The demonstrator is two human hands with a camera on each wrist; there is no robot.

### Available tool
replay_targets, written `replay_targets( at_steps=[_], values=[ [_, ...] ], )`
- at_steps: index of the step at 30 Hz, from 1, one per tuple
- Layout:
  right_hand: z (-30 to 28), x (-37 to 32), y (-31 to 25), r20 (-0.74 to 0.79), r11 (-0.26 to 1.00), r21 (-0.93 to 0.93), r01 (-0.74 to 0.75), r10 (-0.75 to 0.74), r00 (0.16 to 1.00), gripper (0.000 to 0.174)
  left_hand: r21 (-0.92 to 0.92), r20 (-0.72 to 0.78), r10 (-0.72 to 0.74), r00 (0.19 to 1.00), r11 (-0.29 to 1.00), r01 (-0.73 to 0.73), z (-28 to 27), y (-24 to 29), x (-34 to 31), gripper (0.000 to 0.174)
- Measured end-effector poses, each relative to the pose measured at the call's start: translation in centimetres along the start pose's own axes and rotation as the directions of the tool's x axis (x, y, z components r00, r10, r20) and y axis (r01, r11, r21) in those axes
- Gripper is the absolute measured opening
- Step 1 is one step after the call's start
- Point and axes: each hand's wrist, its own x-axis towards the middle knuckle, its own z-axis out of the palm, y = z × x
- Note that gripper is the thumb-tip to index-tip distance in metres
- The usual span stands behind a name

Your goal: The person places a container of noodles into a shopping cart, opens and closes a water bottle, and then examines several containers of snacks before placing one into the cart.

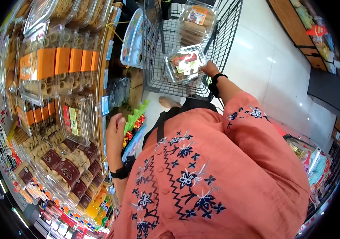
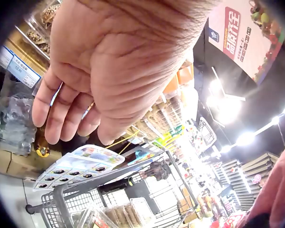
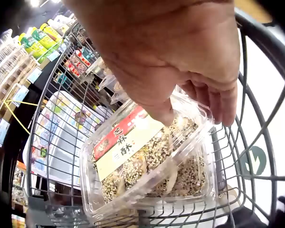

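Note:
My right hand (image 1: 209, 69) grips a clear plastic box of sesame pastries (image 3: 147, 156) by its edge, thumb on the lid and fingers over the side. This box has a red and cream label and sits tilted inside the wire shopping cart (image 1: 226, 44). More sesame pastries show below its raised edge. Farther along in the cart lies another clear box (image 1: 195, 26) with brown baked goods and an orange label. My left hand (image 1: 115, 131) holds nothing; in the left wrist view its fingers (image 2: 66, 114) are relaxed, beside the pastry shelf.
On the left, shelves hold stacked clear boxes of rolls (image 1: 52, 65) with orange bands and packs with brown labels (image 1: 64, 169). A similar sesame pastry box (image 1: 76, 119) stands there. A white patterned tub (image 1: 132, 40) is between shelf and cart. Pale tiled floor (image 1: 269, 59) lies right.

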Motion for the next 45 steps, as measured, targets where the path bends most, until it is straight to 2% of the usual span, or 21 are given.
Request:
replay_targets(
  at_steps=[3, 4, 7, 8, 11, 12, 15, 20, 23, 26, 30, 33, 34, 36, 38, 41, 43, 45],
  values=[
    [0.6, 0.5, 0.3, -0.037, 0.998, -0.040, -0.040, 0.039, 0.999, 0.057, -0.005, 0.000, -0.021, 1.000, 1.000, 0.021, 0.1, -0.2, 0.1, 0.039],
    [0.7, 0.4, 0.5, -0.058, 0.999, -0.039, 0.001, -0.003, 0.998, 0.054, -0.001, -0.001, -0.025, 1.000, 1.000, 0.025, 0.0, -0.2, 0.1, 0.040],
    [-0.1, 0.8, 0.2, 0.050, 0.994, -0.040, -0.106, 0.108, 0.993, 0.053, -0.016, -0.011, -0.037, 0.999, 0.999, 0.037, 0.1, 0.2, 0.1, 0.040],
    [-0.6, 0.8, 0.1, 0.090, 0.996, -0.060, -0.071, 0.077, 0.993, 0.051, -0.026, -0.017, -0.040, 0.999, 0.999, 0.039, 0.2, 0.3, 0.2, 0.040],
    [-1.9, 0.2, -0.3, 0.248, 0.916, 0.348, -0.201, 0.117, 0.962, 0.047, 0.010, 0.006, -0.040, 0.999, 0.999, 0.039, 0.2, 0.2, 0.6, 0.041],
    [-2.2, 0.0, -0.1, 0.306, 0.832, 0.488, -0.265, 0.121, 0.944, 0.031, 0.004, 0.005, -0.036, 0.999, 0.999, 0.036, 0.3, 0.2, 0.7, 0.041],
    [-2.2, -0.4, -0.1, 0.401, 0.628, 0.724, -0.285, -0.047, 0.915, 0.021, -0.011, 0.002, -0.024, 1.000, 1.000, 0.024, 0.5, 0.5, 0.9, 0.040],
    [-3.8, -3.9, -2.7, 0.355, 0.692, 0.699, -0.180, -0.118, 0.927, 0.013, -0.066, -0.002, 0.010, 1.000, 0.998, -0.010, 0.7, 0.2, 1.3, 0.039],
    [-5.3, -5.1, -2.7, 0.379, 0.651, 0.744, -0.150, -0.227, 0.897, 0.016, -0.085, 0.007, 0.049, 0.999, 0.995, -0.048, 0.5, -0.6, 1.9, 0.038],
    [-9.9, -10.1, -6.2, 0.359, 0.676, 0.729, -0.104, -0.249, 0.900, 0.019, -0.080, 0.016, 0.101, 0.995, 0.992, -0.099, 0.4, -1.1, 2.6, 0.041],
    [-14.7, -14.7, -10.7, 0.300, 0.650, 0.760, -0.010, -0.337, 0.893, 0.026, -0.250, 0.036, 0.107, 0.994, 0.964, -0.094, -0.2, 2.3, 3.3, 0.044],
    [-17.2, -16.9, -14.2, 0.254, 0.602, 0.796, 0.063, -0.427, 0.868, 0.024, -0.423, 0.005, 0.191, 0.982, 0.890, -0.171, -0.6, 5.8, 3.6, 0.047],
    [-18.0, -18.4, -16.0, 0.241, 0.575, 0.814, 0.082, -0.463, 0.853, 0.020, -0.470, -0.003, 0.186, 0.982, 0.867, -0.166, -0.8, 7.1, 3.5, 0.058],
    [-18.9, -19.6, -18.1, 0.219, 0.536, 0.834, 0.127, -0.534, 0.817, 0.007, -0.566, -0.028, 0.253, 0.967, 0.794, -0.224, -1.2, 9.8, 2.7, 0.066],
    [-19.3, -20.7, -20.0, 0.191, 0.510, 0.845, 0.160, -0.568, 0.801, 0.010, -0.635, -0.027, 0.316, 0.948, 0.727, -0.260, -1.5, 10.6, 2.9, 0.077],
    [-19.4, -23.3, -22.8, 0.144, 0.465, 0.850, 0.247, -0.656, 0.741, 0.013, -0.749, -0.047, 0.419, 0.907, 0.586, -0.309, -2.0, 11.2, 2.3, 0.077],
    [-19.1, -24.1, -23.9, 0.161, 0.481, 0.833, 0.275, -0.685, 0.710, 0.017, -0.728, -0.068, 0.327, 0.943, 0.630, -0.271, -2.9, 11.0, 1.2, 0.075],
    [-18.6, -25.2, -25.0, 0.176, 0.497, 0.809, 0.313, -0.713, 0.678, 0.018, -0.736, -0.160, 0.304, 0.939, 0.597, -0.319, -3.2, 10.9, 0.1, 0.073]
  ],
)
